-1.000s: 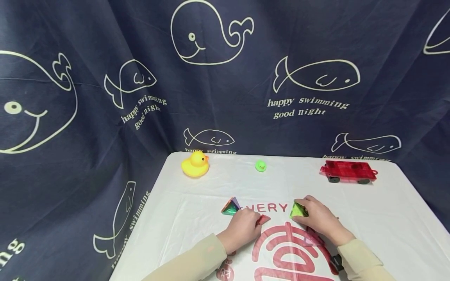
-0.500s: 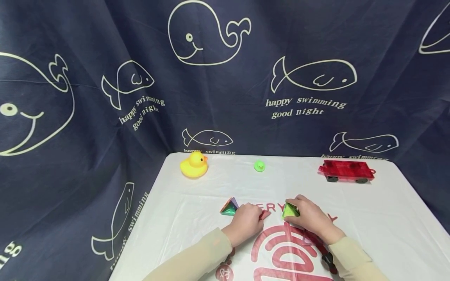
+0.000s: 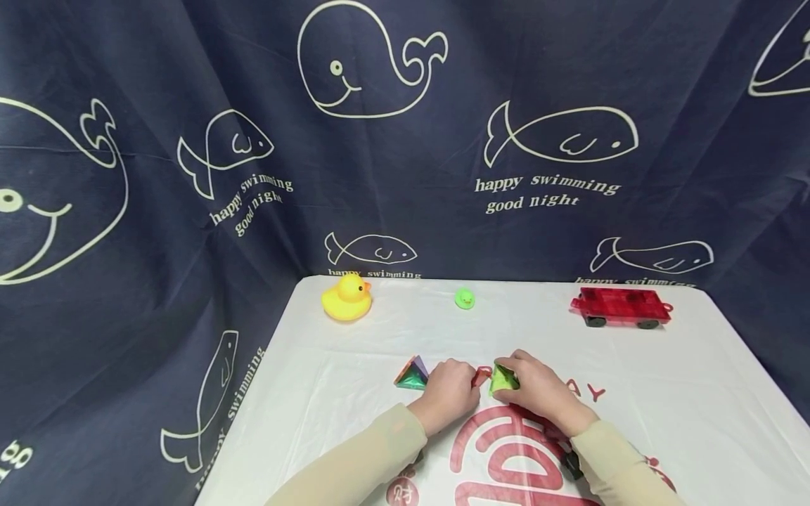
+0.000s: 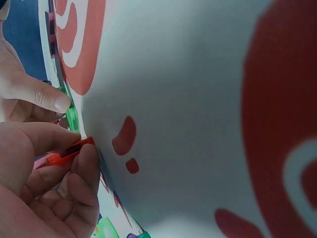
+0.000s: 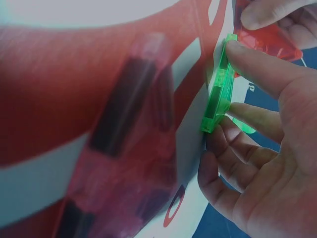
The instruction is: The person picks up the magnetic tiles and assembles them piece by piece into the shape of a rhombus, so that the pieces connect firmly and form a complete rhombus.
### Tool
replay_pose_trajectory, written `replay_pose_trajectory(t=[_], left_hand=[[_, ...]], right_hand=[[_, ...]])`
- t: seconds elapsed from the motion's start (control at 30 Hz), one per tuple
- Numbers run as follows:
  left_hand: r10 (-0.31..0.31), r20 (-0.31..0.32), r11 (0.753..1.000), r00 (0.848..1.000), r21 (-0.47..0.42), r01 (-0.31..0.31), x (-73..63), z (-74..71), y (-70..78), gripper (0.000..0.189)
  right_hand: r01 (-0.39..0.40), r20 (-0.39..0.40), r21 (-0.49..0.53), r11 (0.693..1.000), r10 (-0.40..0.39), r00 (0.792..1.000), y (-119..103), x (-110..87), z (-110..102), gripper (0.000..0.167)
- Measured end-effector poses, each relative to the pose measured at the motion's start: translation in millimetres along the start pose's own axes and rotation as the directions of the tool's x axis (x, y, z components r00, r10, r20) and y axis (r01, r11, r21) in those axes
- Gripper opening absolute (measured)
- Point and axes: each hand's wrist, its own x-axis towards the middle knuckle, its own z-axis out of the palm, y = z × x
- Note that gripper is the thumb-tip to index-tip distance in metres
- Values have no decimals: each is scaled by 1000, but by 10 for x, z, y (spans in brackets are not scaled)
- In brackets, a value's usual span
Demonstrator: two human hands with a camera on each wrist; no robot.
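My left hand pinches a translucent red magnetic tile between thumb and fingers. Facing it, my right hand holds a translucent green triangular magnetic tile, thumb at one end and fingers along its side. In the head view the edges of the red and green tiles are close together, just above the printed table cover. Left of my left hand stands a small pyramid of green, orange and purple tiles, partly hidden by that hand. A translucent red piece with dark parts lies beneath my right forearm.
Along the back of the white-covered table sit a yellow rubber duck, a small green duck and a red toy wagon with black wheels. A dark blue curtain hangs behind and to the left.
My right hand has moved left with the green tile, closing the gap to the red tile. My left hand has shifted slightly right, and the red tile is tilted differently.
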Motion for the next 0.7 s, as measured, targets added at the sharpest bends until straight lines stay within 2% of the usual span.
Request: replay_pose_trajectory(t=[0.33,0.7], left_hand=[[-51,19,999,999,-13,51,45,7,33,32],[-47,0,998,999,41,47,93,31,76,31]], right_hand=[[-6,-5,1,1000,6,1000,-36,32,28,59],[-44,12,12,999,44,999,-38,55,49,61]])
